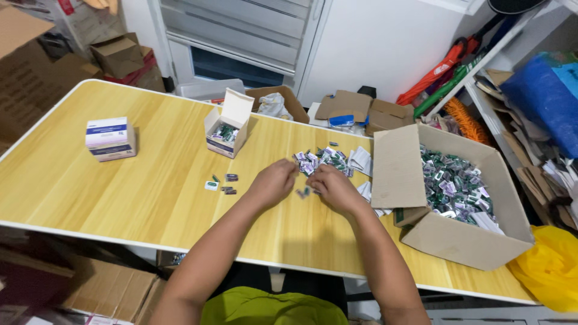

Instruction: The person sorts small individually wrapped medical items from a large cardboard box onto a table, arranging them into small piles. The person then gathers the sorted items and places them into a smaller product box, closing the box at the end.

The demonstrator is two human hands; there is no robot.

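Left hand: the left hand sits at counter centre, fingers curled into a pinching grip on a small packet between both hands.
Right hand: the right hand meets it from 3 o'clock, fingers pressed on the same packet, steadying it.
Loose pile: the heap of small packets lies at 12 o'clock, within easy reach.
Big carton: the open cardboard box at 3 o'clock brims with packets.
Small box: the open white box stands at 11 o'clock, flap up.
Closed box: the sealed white box rests far at 9 o'clock on the counter.
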